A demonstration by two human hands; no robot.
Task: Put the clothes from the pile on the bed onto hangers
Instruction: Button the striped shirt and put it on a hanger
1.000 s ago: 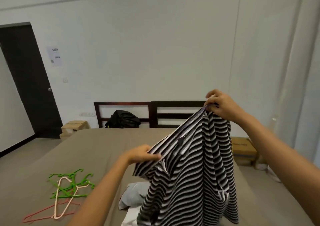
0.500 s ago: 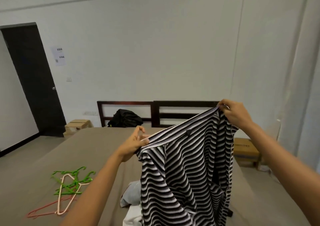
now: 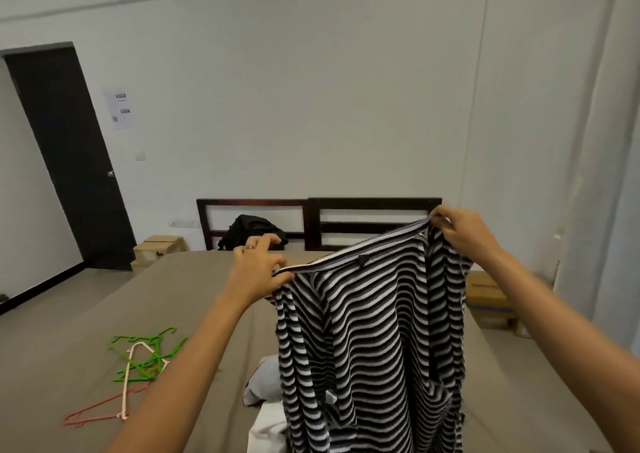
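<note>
The hands have moved further apart since a second ago and the left one has come up a good bit, so the top edge of the striped shirt (image 3: 374, 331) is now pulled out into a fairly straight line instead of sagging in a bunch. The left hand (image 3: 258, 272) is pinching the lower left end of that edge band between thumb and fingers, with a ring showing on one finger. The right hand (image 3: 460, 232) has its fingers curled over the higher right end, gripping it. The shirt hangs in the air above the bed (image 3: 104, 314), and its bottom drops out of view. Right behind and below it there's the rest of the pile, a grey piece (image 3: 263, 380) and a white piece (image 3: 268, 428), lying on the bed cover. Off to the left on the bed is a tangle of green hangers (image 3: 145, 355) with a pale pink hanger (image 3: 128, 383) and a red hanger (image 3: 97, 411) mixed in, well apart from the shirt. A black backpack (image 3: 252, 229) sits up against the dark wooden headboard (image 3: 374, 204), and there's a cardboard box (image 3: 485, 293) on the floor to the right of the bed.
</note>
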